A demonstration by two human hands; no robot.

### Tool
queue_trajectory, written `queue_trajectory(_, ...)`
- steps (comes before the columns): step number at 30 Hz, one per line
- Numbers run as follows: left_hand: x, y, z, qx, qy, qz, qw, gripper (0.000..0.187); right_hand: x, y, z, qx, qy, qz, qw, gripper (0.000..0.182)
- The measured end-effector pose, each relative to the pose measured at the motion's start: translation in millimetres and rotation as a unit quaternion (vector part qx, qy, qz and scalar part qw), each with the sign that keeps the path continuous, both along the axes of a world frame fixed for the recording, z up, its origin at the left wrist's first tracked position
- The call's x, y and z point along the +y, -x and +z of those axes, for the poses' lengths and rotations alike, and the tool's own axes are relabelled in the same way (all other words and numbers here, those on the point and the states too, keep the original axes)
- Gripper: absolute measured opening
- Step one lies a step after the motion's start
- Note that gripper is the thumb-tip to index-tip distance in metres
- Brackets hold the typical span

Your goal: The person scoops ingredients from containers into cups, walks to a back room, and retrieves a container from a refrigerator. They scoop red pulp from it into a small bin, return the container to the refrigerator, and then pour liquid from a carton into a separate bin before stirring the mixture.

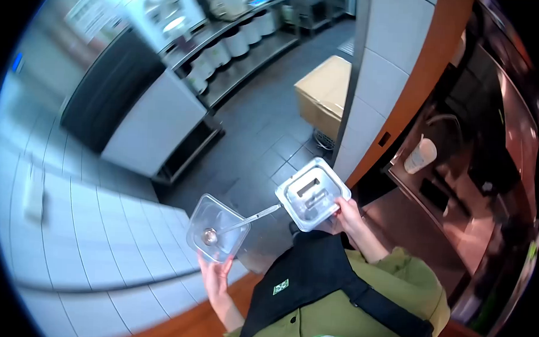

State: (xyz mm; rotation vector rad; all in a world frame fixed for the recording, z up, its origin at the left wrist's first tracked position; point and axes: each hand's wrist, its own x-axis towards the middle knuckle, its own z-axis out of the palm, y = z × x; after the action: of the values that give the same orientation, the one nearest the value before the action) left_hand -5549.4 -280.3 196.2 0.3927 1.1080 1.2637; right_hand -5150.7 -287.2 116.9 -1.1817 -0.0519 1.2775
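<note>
My left hand (214, 276) grips the lower edge of a clear square plastic food container (198, 210), tilted so its inside faces me. A ladle (244, 221) rests in it, bowl at the bottom and long handle leaning out over the right rim. In my right hand (346, 215) is a clear square lid (295, 187) with a dark slot and a raised grip in its middle. Thumb and fingers pinch it at the right edge. The end of the ladle's handle comes close to the left side of the lid.
A cardboard box (323, 90) stands beyond the tiled door edge (381, 65). White containers (235, 42) line a metal shelf at the back. To the left is a white cabinet (155, 126); at right, a paper cup (421, 155) sits on a brown counter (425, 218).
</note>
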Motion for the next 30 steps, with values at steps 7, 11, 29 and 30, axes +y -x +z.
queue_trajectory(7, 225, -22, -12, -0.019, -0.011, -0.111, 0.994, 0.08, 124, 9, 41, -0.023, -0.04, -0.134, 0.99, 0.015)
queue_trajectory(11, 350, -56, -14, -0.068, 0.035, -0.236, 0.969, 0.076, 140, 18, 47, -0.075, -0.044, -0.227, 0.97, 0.015)
queue_trajectory(29, 435, -194, -9, -0.05, 0.037, -0.585, 0.809, 0.077, 76, 132, 12, 0.029, -0.041, -0.532, 0.845, 0.009)
queue_trajectory(30, 423, -193, -9, -0.052, 0.035, -0.584, 0.809, 0.078, 71, 134, 11, 0.032, -0.043, -0.533, 0.845, 0.008)
